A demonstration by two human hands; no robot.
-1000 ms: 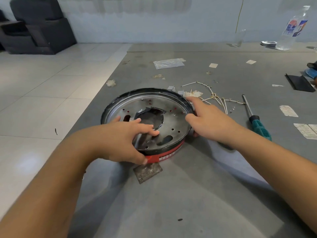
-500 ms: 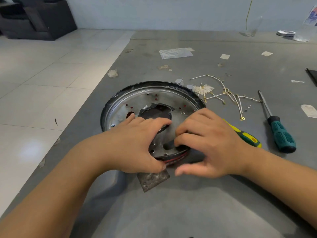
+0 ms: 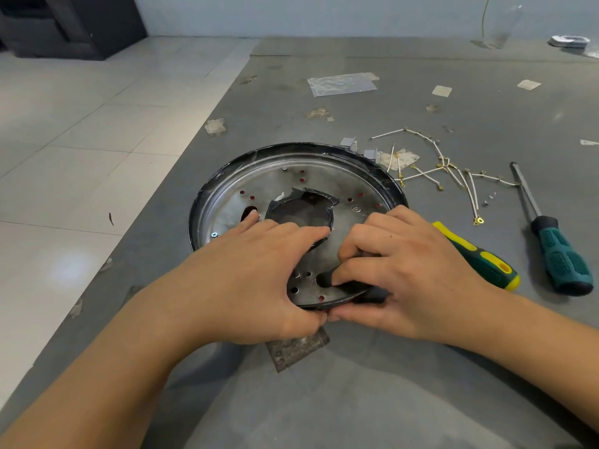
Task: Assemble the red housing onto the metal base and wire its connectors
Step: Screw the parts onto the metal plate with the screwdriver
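Right now both hands work the near rim of the metal base (image 3: 291, 186), which lies flat on the grey table (image 3: 421, 384). Left hand (image 3: 246, 286) rests fingers across the plate, thumb under the edge. Right hand (image 3: 405, 273) curls its fingers over the rim, pinching it. Red housing shows only through the small holes, underneath. Best play: press evenly, keep the holes lined up, don't tilt the plate. Wires (image 3: 444, 170) and screwdrivers (image 3: 479, 257) wait nearby.
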